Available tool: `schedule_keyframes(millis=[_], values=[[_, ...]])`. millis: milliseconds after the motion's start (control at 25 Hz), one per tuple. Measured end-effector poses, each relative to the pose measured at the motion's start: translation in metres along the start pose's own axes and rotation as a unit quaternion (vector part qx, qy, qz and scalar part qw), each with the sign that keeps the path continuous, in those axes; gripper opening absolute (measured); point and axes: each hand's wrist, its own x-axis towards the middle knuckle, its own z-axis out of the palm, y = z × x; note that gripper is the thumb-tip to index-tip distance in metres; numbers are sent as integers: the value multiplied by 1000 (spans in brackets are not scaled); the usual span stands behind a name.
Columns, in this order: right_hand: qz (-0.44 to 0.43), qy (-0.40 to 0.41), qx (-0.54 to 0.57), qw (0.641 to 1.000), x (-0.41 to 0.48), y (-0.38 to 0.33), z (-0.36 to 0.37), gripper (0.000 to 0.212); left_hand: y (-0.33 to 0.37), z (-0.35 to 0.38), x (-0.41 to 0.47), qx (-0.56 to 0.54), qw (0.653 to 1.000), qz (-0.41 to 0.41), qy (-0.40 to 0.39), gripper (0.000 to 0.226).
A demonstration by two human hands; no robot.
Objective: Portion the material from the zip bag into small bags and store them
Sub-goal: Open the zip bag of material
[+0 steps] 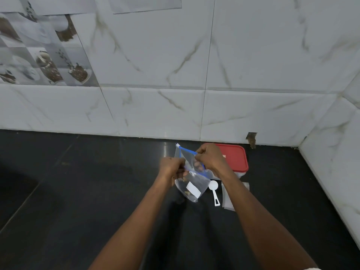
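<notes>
Left grip (pixel 172 168) and right grip (pixel 209 158) are each pinching the blue mouth of the zip bag (pixel 191 185), holding it above the table (pixel 97 191). Contents (pixel 187 192), possibly seeds, are sitting low. Risk: a sharp pull tilting the bag, spilling near the scoop (pixel 213 189) and small bags (pixel 226 199).

The dark glossy bench (pixel 78 191) lies open left of the clear blue-zipped bag (pixel 191 184) and along its near side. To the right, room is tight: a red-lidded clear plastic box (pixel 235 158), a white plastic scoop (pixel 213 191) and a stack of small clear bags (pixel 227 199) crowd together near the corner of the white marble-tiled walls (pixel 155 110).
</notes>
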Motion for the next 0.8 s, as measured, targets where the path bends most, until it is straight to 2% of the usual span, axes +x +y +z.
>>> schedule_keyframes(millis=[120, 240, 400, 560, 680, 800], values=[[36, -11, 26, 999, -1, 3, 13, 20, -3, 2, 0, -4, 1000, -1, 18, 24], [95, -8, 119, 988, -3, 9, 17, 26, -7, -4, 5, -57, 997, -53, -14, 35], [180, -52, 233, 954, -1, 13, 9, 24, -16, -20, 16, -62, 993, -95, -40, 30], [254, -96, 280, 921, 4, 27, 5, 22, -18, -29, 15, -42, 989, -116, -87, 12], [296, -112, 315, 895, 9, 40, 4, 25, -20, -29, 15, -21, 984, -128, -125, 8], [312, -131, 316, 886, 5, 47, 11, 26, -19, -25, 18, -41, 984, -146, -98, 14]])
